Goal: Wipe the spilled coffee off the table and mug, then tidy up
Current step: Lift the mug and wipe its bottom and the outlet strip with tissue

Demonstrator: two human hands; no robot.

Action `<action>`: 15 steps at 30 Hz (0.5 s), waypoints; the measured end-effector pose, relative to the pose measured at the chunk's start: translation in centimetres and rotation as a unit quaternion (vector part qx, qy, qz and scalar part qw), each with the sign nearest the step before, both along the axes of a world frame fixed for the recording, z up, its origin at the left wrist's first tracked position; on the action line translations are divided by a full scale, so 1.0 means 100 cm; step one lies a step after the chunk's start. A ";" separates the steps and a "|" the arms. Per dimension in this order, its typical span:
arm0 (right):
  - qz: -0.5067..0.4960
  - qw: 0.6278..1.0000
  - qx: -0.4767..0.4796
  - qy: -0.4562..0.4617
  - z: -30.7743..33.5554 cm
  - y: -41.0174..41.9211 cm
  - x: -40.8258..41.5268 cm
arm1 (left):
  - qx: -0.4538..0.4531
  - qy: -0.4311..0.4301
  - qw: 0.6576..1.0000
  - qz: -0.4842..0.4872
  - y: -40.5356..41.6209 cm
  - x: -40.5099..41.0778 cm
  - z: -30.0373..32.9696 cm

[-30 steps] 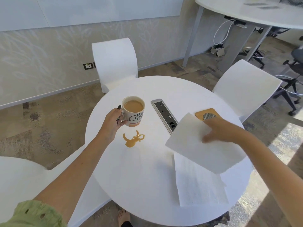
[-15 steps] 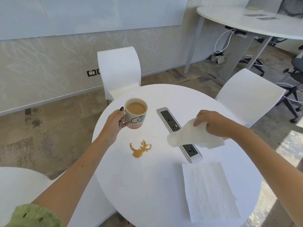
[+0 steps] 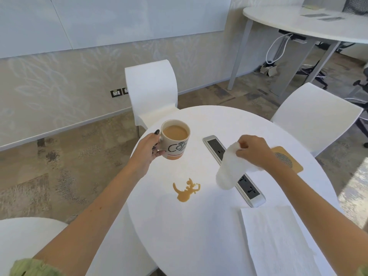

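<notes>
Mug: the left hand [image 3: 148, 149] is wrapped around the handle side of the coffee mug [image 3: 175, 139], which looks lifted just clear of the round table [image 3: 199, 236] — I judge it is kept up and level so the nearly full coffee stays in and the base can be reached for wiping.

Spill: the coffee puddle [image 3: 186, 193] sits on the tabletop nearer the person than the mug, between the two arms, not yet touched by any paper.

Tissue: the right hand [image 3: 253, 151] is closed around a bunched paper towel [image 3: 229, 170], with the loose end hanging down over the power strip [image 3: 234, 169] set into the table — gathered into a wad, probably, to soak better than a flat sheet.

Spare sheet: a second paper towel [image 3: 278, 242] lies flat near the right forearm, well apart from the puddle, likely kept dry in reserve.

Coaster: a tan coaster [image 3: 288, 159] lies just behind the right wrist, partly hidden — a likely place for the mug once clean.

Risk: the sockets lie close to the spill, so wiping away from the strip seems wise.
</notes>
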State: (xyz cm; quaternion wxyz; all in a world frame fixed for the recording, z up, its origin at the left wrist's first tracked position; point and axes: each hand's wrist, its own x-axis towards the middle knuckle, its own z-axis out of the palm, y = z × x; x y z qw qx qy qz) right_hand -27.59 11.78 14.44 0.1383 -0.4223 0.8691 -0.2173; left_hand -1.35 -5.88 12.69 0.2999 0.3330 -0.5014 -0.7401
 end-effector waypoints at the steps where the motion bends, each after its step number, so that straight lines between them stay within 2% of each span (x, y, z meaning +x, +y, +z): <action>1: -0.015 0.999 -0.015 -0.029 -0.002 -0.004 0.001 | 0.007 0.001 1.000 0.001 -0.001 0.000 0.003; 5: -0.048 0.973 -0.097 -0.203 -0.012 -0.018 0.010 | 0.013 0.009 1.000 -0.007 -0.005 -0.002 0.017; 8: -0.063 0.944 -0.145 -0.290 -0.022 -0.029 0.018 | 0.009 0.009 1.000 -0.018 -0.009 -0.004 0.024; 13: -0.093 0.937 -0.131 -0.310 -0.039 -0.050 0.036 | 0.004 0.015 0.999 -0.034 -0.013 -0.011 0.028; 15: -0.125 0.917 -0.159 -0.344 -0.042 -0.058 0.045 | -0.001 0.020 0.999 -0.040 -0.013 -0.014 0.028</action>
